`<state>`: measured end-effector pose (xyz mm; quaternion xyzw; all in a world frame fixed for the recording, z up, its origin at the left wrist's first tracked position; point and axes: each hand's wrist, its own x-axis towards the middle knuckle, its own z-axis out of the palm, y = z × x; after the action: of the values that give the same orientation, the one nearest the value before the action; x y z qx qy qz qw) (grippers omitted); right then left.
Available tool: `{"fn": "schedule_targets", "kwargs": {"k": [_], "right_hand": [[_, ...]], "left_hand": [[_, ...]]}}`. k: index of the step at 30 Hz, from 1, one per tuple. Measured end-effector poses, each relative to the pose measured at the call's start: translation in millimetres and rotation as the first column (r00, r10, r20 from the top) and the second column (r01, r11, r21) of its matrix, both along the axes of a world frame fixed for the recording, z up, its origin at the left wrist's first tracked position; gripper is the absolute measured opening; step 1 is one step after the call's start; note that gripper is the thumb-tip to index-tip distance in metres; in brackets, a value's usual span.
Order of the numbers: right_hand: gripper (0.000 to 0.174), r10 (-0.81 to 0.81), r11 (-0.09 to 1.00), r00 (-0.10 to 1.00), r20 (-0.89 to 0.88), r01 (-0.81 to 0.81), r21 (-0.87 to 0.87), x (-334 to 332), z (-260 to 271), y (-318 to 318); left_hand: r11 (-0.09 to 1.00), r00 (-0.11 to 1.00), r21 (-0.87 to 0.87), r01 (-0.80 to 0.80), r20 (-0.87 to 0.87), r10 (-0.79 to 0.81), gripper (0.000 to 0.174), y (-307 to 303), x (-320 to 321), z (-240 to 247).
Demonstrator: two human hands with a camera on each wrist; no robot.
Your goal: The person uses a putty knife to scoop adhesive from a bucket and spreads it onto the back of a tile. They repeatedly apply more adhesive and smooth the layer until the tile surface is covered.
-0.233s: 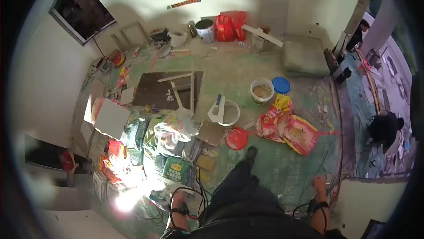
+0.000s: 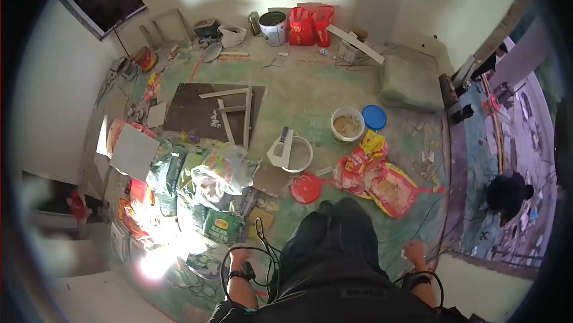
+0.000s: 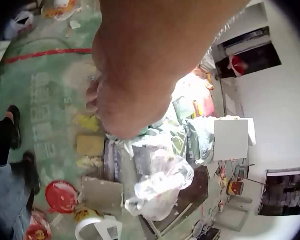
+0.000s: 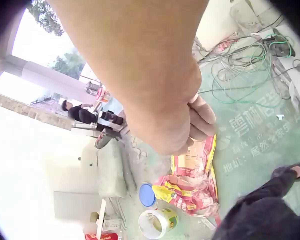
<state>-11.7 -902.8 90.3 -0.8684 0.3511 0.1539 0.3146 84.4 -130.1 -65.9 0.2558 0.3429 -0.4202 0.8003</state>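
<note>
Bags point(image 2: 223, 227) lie near the left hand point(image 2: 240, 255); the right hand point(image 2: 413, 251) hangs above the floor point(image 2: 298, 87). Fingers of both hands are loosely curled and empty.

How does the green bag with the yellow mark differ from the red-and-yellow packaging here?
Colour: the green bag is mostly dark green; the red-and-yellow packaging is mostly red.
Shape: the green bag looks filled out, the red-and-yellow packaging crumpled.
Place: the green bag lies in a heap of bags; the red-and-yellow packaging is spread on the floor.
Both carry some yellow.
</note>
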Motion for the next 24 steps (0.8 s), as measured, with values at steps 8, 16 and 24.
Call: {"fn": "schedule_targets", "kwargs": {"k": [8,16,24], "right_hand": [[0.023,-0.331,0.852,0.925,-0.187,0.378,0.362,127.9,32.6,-50.2],[0.029,0.718,0.657,0.689,-0.094,-0.717,-0.232,380.7,-76.4,-213.1],[0.026,0.100,0.978,0.993,0.069,-0.110,0.179,702.8,46.1,-171.4]], "left_hand": [[0.050,0.792,0.998,0.035,0.003,-0.610,0.021,-85.1,189.1,27.9],[0.112,0.904,0.992,0.064,-0.010,-0.428,0.017,-139.1,319.9,2.6],[-0.189,0.555,0.943,0.275,-0.316,-0.769,0.032,-161.7,414.4,57.3]]}}
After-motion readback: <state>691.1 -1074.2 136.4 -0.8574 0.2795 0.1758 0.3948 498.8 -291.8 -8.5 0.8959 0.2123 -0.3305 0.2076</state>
